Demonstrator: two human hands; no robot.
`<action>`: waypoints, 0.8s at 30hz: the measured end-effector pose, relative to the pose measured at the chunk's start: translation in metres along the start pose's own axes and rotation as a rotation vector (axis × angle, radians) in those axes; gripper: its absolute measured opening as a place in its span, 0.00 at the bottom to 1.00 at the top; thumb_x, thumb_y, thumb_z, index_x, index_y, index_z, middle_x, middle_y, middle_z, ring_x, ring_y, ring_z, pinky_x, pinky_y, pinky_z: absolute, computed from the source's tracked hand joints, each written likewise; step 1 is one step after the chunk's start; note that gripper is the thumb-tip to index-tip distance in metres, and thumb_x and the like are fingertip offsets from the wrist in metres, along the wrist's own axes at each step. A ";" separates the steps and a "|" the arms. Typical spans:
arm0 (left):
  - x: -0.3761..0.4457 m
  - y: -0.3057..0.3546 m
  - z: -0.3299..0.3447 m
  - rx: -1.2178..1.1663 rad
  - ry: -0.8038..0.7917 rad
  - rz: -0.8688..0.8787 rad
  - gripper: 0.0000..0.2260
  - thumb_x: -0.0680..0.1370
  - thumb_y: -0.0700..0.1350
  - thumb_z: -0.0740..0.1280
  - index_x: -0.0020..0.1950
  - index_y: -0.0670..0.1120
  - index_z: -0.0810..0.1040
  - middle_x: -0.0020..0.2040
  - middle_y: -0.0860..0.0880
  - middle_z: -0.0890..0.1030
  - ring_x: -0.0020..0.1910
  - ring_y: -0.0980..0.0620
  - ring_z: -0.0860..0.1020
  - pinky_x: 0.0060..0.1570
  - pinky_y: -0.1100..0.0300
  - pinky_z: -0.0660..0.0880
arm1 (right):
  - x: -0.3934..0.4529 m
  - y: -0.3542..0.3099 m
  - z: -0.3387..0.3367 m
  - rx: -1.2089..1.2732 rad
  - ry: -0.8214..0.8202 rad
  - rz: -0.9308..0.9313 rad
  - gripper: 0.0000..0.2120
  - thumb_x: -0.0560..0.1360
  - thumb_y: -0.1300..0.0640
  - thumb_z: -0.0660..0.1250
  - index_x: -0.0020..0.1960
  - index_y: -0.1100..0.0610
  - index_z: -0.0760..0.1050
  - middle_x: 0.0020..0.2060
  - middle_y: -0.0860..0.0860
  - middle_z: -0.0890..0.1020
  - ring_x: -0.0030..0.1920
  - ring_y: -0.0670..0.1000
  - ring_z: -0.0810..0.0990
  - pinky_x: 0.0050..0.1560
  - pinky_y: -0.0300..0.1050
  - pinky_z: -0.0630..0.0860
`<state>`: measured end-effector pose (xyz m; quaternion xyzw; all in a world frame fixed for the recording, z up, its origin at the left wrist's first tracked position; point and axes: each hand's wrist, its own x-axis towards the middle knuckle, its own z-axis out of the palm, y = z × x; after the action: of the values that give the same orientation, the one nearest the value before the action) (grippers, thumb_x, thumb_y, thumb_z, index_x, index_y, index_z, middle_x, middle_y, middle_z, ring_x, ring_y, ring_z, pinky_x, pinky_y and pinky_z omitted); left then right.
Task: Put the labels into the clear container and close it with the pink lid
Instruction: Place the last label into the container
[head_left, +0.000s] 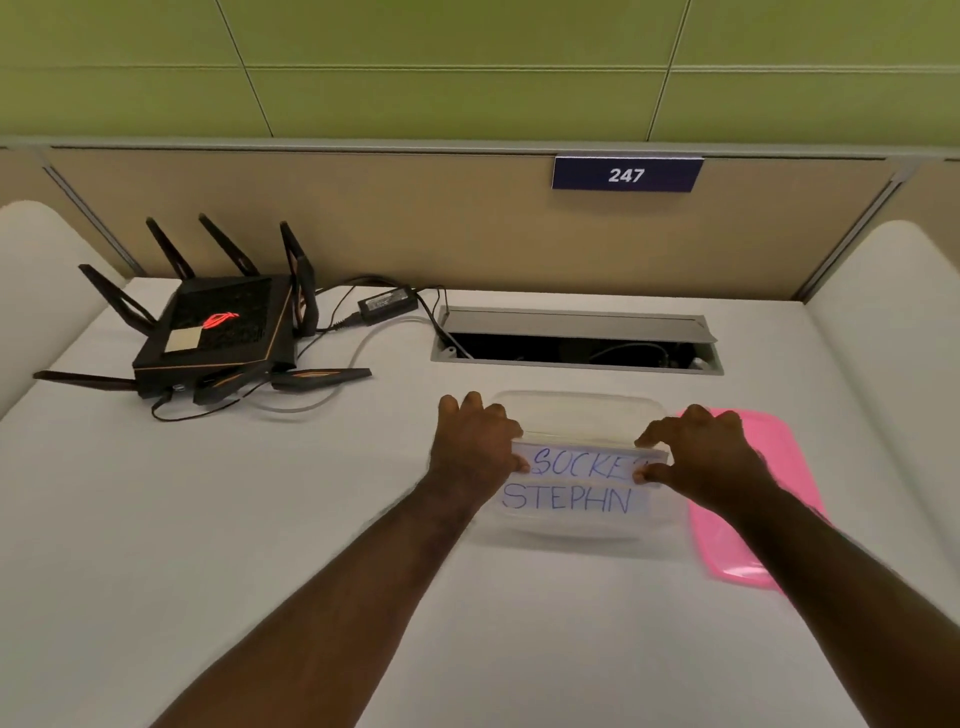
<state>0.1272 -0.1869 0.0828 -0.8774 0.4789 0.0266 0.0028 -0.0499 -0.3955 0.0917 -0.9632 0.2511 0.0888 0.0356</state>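
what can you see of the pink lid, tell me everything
The pink lid is a flat, rounded-corner rectangle of glossy, slightly translucent plastic with a raised rim. It lies flat on the white desk, just right of the clear container, not on it. The right hand and forearm cross above it, hiding part of it; contact cannot be told.
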 end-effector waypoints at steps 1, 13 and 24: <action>0.003 0.007 0.002 0.042 -0.020 -0.002 0.23 0.72 0.64 0.66 0.61 0.54 0.79 0.58 0.52 0.81 0.58 0.47 0.71 0.56 0.49 0.60 | -0.001 0.000 0.000 -0.011 -0.011 0.017 0.24 0.68 0.35 0.69 0.60 0.44 0.76 0.57 0.51 0.79 0.58 0.53 0.72 0.60 0.50 0.62; 0.014 0.038 0.027 0.259 -0.208 0.041 0.16 0.75 0.55 0.68 0.54 0.45 0.79 0.52 0.46 0.83 0.59 0.43 0.71 0.63 0.46 0.59 | 0.005 -0.009 0.018 -0.362 -0.099 -0.123 0.20 0.71 0.40 0.68 0.58 0.50 0.79 0.55 0.50 0.81 0.59 0.55 0.71 0.60 0.56 0.62; 0.028 0.059 0.009 0.075 0.049 0.140 0.17 0.77 0.58 0.60 0.53 0.49 0.81 0.50 0.48 0.82 0.52 0.45 0.75 0.54 0.48 0.64 | -0.016 0.020 0.003 0.091 0.329 0.022 0.14 0.74 0.42 0.65 0.55 0.46 0.81 0.47 0.49 0.83 0.49 0.55 0.79 0.53 0.53 0.67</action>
<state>0.0918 -0.2421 0.0738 -0.8415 0.5397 -0.0125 0.0221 -0.0736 -0.4052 0.0916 -0.9594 0.2676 -0.0814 0.0368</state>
